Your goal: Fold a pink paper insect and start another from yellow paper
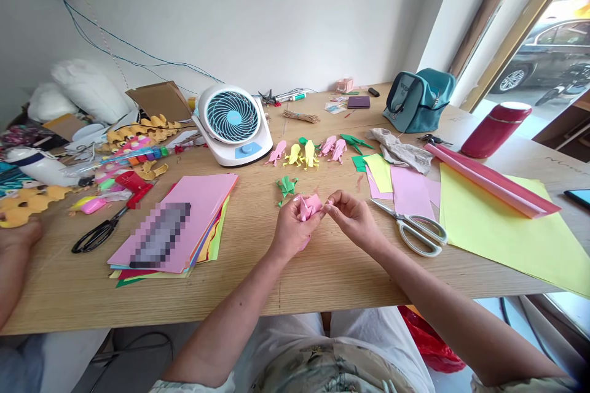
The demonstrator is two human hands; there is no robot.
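- A pale wall (299,18) stands behind a wooden counter (258,264); daylight comes in through the window at the far right.
- The pink folded paper (310,206) is at the near middle of the counter, held between the two hands, with its main body nearer the left hand (292,230).
- A narrow pink end points right, towards the fingertips of the right hand (353,220). More pink shows below the left fingers; with the middle covered, the full long axis cannot be told.
- The left grip is closed round the body, fingers curled and thumb reaching across to the right.
- The right grip is drawn to a tight pinch, thumb against forefinger on the narrow end, the other fingers bent.
- Both forearms slant inward from the near edge, so the hands meet with fingertips almost touching.
- A green paper frog (286,187) sits just beyond the left hand; yellow paper figures (309,156) and pink ones stand farther back.
- White-handled scissors (420,232) lie right of the right hand, blades pointing to the far left.
- A stack of coloured paper (205,196) lies to the left, and another person's forearm (13,270) rests at the left edge.
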